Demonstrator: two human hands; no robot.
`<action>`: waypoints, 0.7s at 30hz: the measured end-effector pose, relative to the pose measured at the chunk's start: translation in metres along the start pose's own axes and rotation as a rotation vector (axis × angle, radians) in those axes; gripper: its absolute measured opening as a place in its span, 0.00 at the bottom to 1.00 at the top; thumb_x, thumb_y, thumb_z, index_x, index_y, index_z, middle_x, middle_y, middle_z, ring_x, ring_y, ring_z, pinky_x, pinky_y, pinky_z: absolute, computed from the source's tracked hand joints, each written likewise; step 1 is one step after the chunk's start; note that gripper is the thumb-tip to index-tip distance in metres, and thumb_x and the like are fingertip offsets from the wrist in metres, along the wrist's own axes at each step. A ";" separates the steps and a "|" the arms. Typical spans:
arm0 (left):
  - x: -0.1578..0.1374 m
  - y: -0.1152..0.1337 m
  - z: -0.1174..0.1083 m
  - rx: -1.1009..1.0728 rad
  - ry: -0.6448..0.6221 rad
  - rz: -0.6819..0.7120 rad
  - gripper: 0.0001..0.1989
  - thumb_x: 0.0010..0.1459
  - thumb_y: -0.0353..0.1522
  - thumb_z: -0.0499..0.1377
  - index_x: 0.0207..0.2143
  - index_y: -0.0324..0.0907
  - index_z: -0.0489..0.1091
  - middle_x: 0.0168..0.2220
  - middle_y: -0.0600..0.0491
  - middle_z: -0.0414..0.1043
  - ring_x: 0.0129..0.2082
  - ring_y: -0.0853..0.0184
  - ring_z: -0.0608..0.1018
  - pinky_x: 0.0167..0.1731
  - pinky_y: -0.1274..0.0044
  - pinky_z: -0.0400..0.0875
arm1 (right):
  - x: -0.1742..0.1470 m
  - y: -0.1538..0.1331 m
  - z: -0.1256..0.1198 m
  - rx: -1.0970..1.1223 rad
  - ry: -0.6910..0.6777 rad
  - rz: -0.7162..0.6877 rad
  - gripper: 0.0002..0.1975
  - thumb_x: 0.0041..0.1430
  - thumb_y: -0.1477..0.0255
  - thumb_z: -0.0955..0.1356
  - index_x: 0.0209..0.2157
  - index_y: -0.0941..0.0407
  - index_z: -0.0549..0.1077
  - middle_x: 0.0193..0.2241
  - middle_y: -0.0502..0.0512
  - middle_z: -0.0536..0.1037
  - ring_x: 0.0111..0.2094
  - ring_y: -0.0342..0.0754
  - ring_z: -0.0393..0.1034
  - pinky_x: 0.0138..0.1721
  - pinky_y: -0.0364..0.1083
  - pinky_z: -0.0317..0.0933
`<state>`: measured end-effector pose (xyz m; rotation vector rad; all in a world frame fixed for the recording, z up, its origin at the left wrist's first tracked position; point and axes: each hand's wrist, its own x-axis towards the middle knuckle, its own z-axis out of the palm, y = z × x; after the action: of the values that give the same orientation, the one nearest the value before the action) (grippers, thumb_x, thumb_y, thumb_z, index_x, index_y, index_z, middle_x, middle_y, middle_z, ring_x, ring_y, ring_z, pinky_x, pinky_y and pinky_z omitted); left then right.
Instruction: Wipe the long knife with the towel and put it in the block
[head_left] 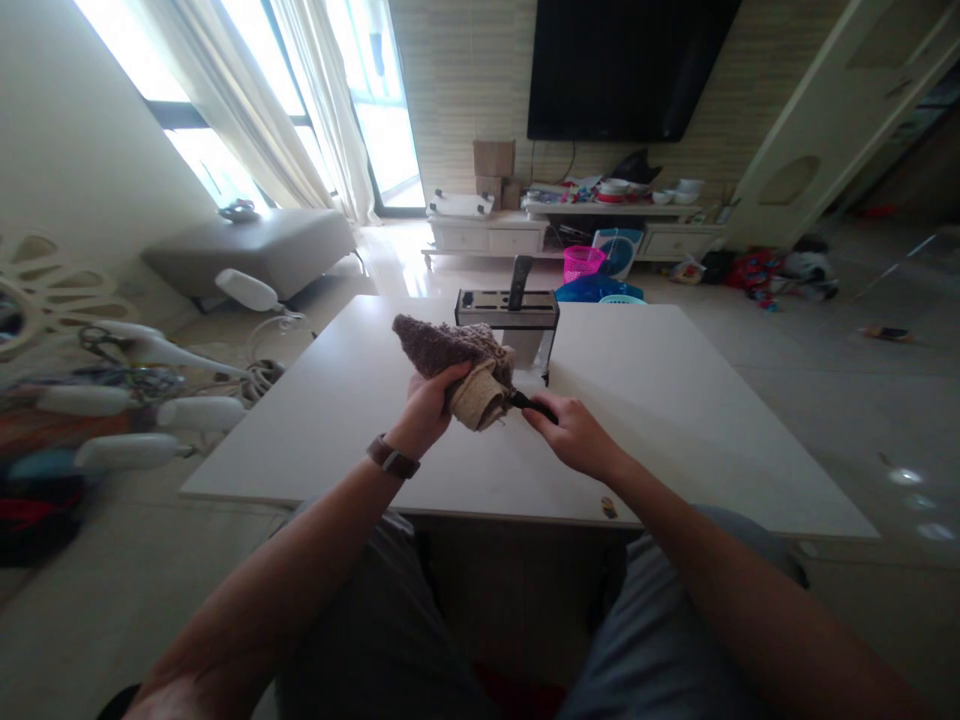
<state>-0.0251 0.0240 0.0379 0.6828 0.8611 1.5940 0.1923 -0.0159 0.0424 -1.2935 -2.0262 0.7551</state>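
Note:
My left hand (433,405) is closed around a bunched cloth (442,345), brown-grey and shaggy on one side, beige on the other. My right hand (574,432) grips the black handle of a knife (534,404). The cloth covers the knife's blade, so its shape is hidden. Both hands are raised above the white table, close together. Just behind them stands a knife block (507,308) with a dark top and a silver band. Another black-handled knife (519,282) sticks up out of its slots.
The white table (637,400) spreads out beneath my hands, with a small sticker (608,507) near its front edge. To the left is a lamp with several white shades (247,290). A pink basket (583,263) and a low cabinet (491,238) are beyond the table.

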 end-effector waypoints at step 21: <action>0.042 0.042 -0.039 -0.135 0.129 0.064 0.04 0.55 0.28 0.65 0.35 0.39 0.79 0.36 0.52 0.84 0.35 0.66 0.84 0.44 0.75 0.82 | -0.004 0.001 0.002 0.393 -0.199 0.162 0.19 0.65 0.55 0.67 0.33 0.57 0.76 0.18 0.44 0.66 0.19 0.42 0.60 0.24 0.43 0.54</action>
<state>-0.0879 0.0555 0.0500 0.5212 0.8231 1.7519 0.1924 -0.0198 0.0394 -1.1955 -1.8100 1.3296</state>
